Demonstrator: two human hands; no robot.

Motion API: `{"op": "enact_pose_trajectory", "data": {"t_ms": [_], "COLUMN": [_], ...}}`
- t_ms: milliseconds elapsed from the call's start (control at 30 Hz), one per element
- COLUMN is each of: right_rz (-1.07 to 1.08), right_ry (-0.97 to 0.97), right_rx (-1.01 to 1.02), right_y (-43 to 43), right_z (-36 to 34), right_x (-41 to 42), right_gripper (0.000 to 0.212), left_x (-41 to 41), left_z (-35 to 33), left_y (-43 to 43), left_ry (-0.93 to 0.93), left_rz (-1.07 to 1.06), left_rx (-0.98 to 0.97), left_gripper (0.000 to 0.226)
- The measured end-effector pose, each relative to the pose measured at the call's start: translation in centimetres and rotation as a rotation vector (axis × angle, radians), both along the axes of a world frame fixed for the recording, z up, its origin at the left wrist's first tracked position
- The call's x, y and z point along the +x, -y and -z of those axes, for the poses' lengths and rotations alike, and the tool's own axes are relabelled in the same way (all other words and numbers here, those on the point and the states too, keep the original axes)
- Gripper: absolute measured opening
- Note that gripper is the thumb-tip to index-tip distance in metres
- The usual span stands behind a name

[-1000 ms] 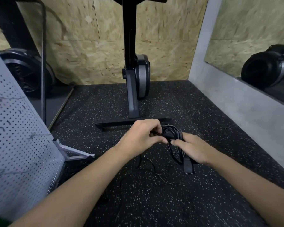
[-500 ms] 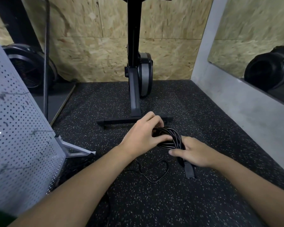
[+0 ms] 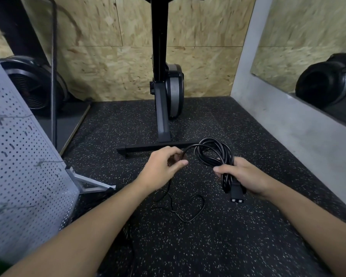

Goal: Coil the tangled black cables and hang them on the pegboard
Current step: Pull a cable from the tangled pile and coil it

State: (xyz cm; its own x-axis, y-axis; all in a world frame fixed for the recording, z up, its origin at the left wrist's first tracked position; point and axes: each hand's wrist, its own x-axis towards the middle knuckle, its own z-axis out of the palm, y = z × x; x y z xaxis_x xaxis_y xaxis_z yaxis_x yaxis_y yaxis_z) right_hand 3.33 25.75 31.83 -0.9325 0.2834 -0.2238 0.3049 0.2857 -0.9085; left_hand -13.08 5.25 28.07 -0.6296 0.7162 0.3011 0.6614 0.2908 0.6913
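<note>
A coil of thick black cable (image 3: pixel 215 151) hangs above the speckled floor, gripped at its lower end by my right hand (image 3: pixel 243 177). Its plug (image 3: pixel 236 193) sticks out below that hand. My left hand (image 3: pixel 164 166) pinches one strand of the same cable where it leaves the coil to the left. A thinner black cable (image 3: pixel 185 211) lies in loose curves on the floor under my hands. The white pegboard (image 3: pixel 18 166) leans at the left edge, with several small hooks on it.
A black exercise machine (image 3: pixel 164 92) stands ahead, its base bar (image 3: pixel 148 148) just beyond my hands. The pegboard's metal foot (image 3: pixel 92 183) juts onto the black rubber floor (image 3: pixel 208 246). A grey wall with a mirror (image 3: pixel 308 56) runs along the right. A fan wheel (image 3: pixel 32 86) sits back left.
My hands have moved apart. The right hand has lifted the coil up and to the right, and the left hand has drawn one strand out to the left.
</note>
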Motion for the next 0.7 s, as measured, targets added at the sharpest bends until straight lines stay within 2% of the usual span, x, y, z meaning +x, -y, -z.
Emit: {"op": "enact_pose_trajectory", "data": {"t_ms": [200,333,367,533,700], "right_rz": [0.091,0.079,0.069,0.053,0.052], "right_ry": [-0.113,-0.129,-0.127,-0.098,-0.106], "right_rx": [0.006,0.113,0.125,0.159,0.149], "right_y": [1.3,2.1,2.2,2.3,3.4], "right_z": [0.3,0.8,0.9,1.3,1.8], "right_x": [-0.5,-0.6,-0.6,-0.9,-1.4], "right_gripper": [0.007,0.003,0.005,0.004,0.031], "left_x": [1.8,1.2,1.2,2.2,2.8], "left_z": [-1.7,-1.8,-2.0,-3.0,-3.4], "left_y": [-1.3,-1.2,-1.2,-1.5,-2.2], "left_ry": [0.495,0.402,0.425,0.684,0.811], "left_rz": [-0.079,-0.101,-0.085,-0.069,-0.148], "left_rx": [0.211,0.052,0.040,0.163,0.292], "left_gripper": [0.022,0.024,0.024,0.015,0.017]}}
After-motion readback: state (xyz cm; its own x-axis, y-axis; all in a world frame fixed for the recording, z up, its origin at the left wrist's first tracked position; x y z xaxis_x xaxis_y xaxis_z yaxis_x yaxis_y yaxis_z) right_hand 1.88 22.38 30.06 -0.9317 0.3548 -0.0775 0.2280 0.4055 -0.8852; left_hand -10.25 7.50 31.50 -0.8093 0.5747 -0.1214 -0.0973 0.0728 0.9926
